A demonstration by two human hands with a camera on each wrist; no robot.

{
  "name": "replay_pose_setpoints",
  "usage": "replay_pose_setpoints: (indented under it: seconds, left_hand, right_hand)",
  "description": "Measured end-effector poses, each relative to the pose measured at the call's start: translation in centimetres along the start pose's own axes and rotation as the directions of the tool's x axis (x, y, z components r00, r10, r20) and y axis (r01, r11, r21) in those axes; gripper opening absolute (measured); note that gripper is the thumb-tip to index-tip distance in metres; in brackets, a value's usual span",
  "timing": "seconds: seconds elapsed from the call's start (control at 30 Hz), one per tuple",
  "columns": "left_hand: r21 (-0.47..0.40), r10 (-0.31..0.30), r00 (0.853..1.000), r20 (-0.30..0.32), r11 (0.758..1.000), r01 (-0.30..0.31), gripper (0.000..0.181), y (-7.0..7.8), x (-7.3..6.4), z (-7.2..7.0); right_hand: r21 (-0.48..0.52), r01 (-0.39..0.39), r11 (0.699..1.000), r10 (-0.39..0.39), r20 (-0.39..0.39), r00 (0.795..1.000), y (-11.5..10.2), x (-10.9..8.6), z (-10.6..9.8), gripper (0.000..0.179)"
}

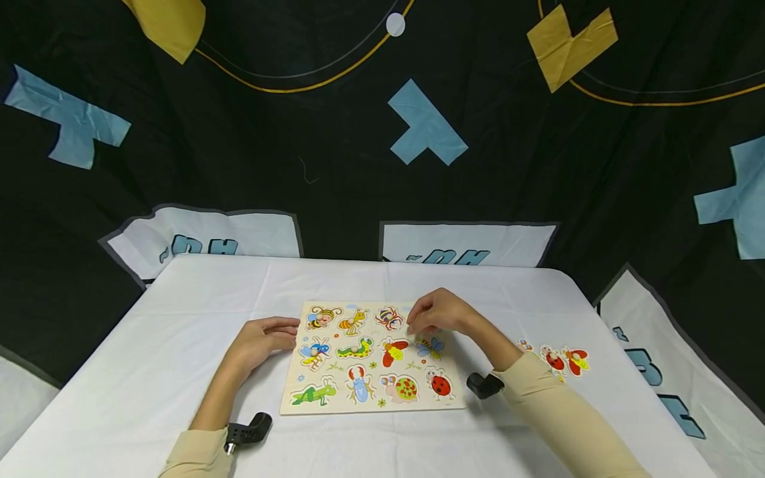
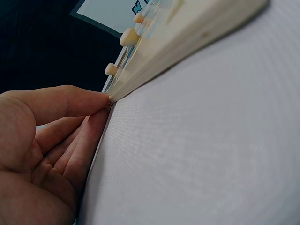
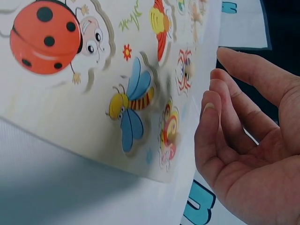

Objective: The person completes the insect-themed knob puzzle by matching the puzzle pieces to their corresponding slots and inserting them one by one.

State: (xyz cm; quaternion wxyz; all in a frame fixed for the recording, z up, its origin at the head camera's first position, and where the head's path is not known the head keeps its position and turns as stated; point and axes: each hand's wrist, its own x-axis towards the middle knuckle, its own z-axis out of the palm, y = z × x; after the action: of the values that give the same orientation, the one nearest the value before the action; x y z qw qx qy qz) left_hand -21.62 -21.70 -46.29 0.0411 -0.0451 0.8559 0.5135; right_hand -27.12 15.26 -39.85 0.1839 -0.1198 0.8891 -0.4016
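A wooden insect puzzle board point(image 1: 373, 355) lies on the white table. Along its left edge rests my left hand point(image 1: 265, 342), and in the left wrist view its fingertips point(image 2: 104, 99) touch the board's corner. My right hand point(image 1: 441, 312) hovers by the upper right corner with bent fingers; the right wrist view shows nothing between them. Near it are a knobbed spider piece point(image 3: 185, 70), a blue-winged bee picture point(image 3: 130, 101) in a recess, and a red-yellow figure point(image 3: 168, 133). A ladybug picture point(image 1: 439, 384) fills the lower right recess.
Loose pieces lie right of the board, partly behind the right forearm: a ladybug piece point(image 1: 552, 358), a red-and-yellow winged insect piece point(image 1: 576, 362) and others barely seen. A black curtain point(image 1: 346, 172) hangs behind the table. Black wrist devices point(image 1: 250, 431) sit at both wrists.
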Motion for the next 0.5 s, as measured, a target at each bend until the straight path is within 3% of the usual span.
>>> replay_pose_setpoints:
  seconds: [0.5]
  left_hand:
    - [0.002,-0.006,1.000,-0.002,1.000,0.006,0.047,0.1,0.0,0.0]
  right_hand:
    - [0.019,-0.006,1.000,0.006,-0.042,0.999,1.3,-1.0,-2.7,0.015]
